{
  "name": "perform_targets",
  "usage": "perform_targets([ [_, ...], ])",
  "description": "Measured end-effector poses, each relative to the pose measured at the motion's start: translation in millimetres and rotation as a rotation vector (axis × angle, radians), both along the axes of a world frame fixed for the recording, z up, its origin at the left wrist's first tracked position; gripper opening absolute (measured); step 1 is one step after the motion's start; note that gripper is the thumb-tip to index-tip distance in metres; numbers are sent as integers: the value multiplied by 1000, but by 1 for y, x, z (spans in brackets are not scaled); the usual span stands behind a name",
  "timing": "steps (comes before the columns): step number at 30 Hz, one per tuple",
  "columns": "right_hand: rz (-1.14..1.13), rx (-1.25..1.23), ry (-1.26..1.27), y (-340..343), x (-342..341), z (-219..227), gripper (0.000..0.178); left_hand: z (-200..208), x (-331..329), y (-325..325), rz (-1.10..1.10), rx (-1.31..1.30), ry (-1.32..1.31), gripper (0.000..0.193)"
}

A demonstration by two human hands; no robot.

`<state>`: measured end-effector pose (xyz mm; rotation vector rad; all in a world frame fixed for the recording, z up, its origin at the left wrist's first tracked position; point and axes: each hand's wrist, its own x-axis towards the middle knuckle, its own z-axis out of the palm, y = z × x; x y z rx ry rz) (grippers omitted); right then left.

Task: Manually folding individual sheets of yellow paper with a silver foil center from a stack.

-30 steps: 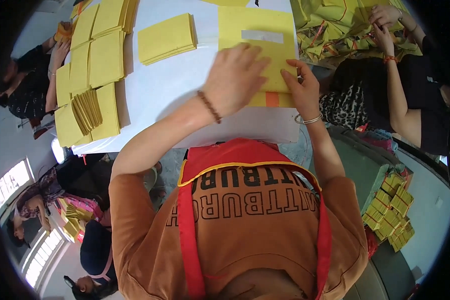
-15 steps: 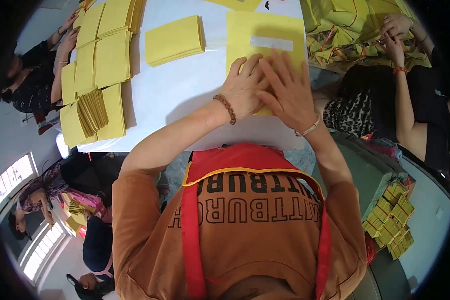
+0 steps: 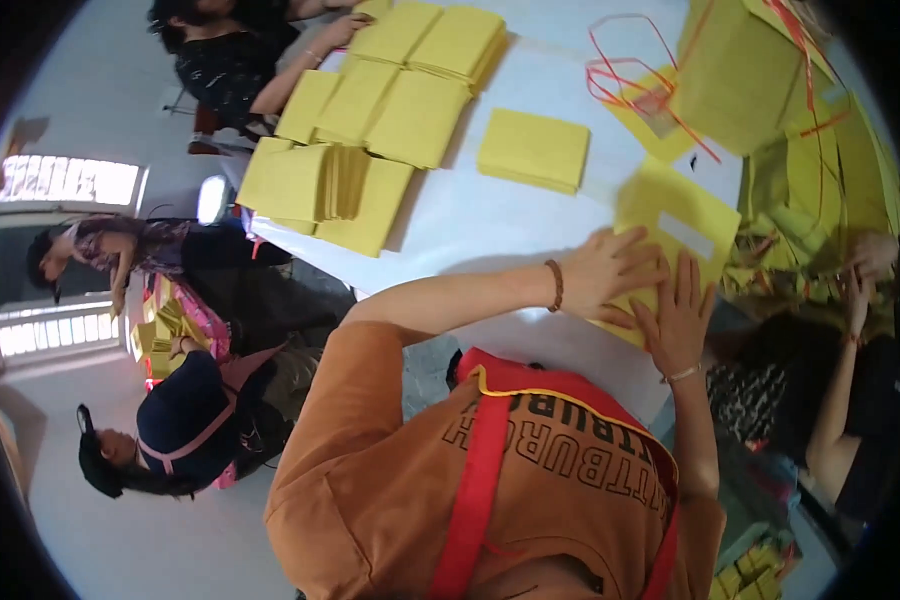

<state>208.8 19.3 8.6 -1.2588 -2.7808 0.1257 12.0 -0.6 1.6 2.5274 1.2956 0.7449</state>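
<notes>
A yellow paper sheet [image 3: 707,212] with a pale silvery strip [image 3: 685,235] across it lies near the table's front right edge. My left hand [image 3: 615,278] rests on its lower part, palm down, fingers stretched out. Beside it, on the sheet's lower right part, lies my right hand [image 3: 678,320], also flat with fingers apart. Neither holds anything; the paper under them is partly hidden. A small stack of folded yellow paper [image 3: 533,150] sits on the table, left of and beyond the sheet.
Several tall stacks of yellow folded paper [image 3: 415,115] cover the table's left side. Red cords [image 3: 620,85] and a large yellow paper bundle [image 3: 735,80] stand at the far right. People work beside the table, one person's hand [image 3: 873,257] to the right, over yellow paper.
The view has turned, so the table and stacks sit farther right and tilted. My hands, overlapping before, now lie side by side on the sheet. Red cords and a large bundle have come into view.
</notes>
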Motion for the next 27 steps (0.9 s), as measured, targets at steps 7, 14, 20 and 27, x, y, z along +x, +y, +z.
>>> perform_targets([
  [7,-7,27,-27,2,8,-5,64,0,13,3,-77,246,66,66],
  [14,77,-381,260,27,26,-1,68,23,43,-4,24,152,346,62],
  [20,-310,-898,1297,36,34,32,63,-6,62,-11,209,66,396,48],
  [27,-339,-518,1049,14,44,11,56,17,52,32,-13,-78,87,15],
])
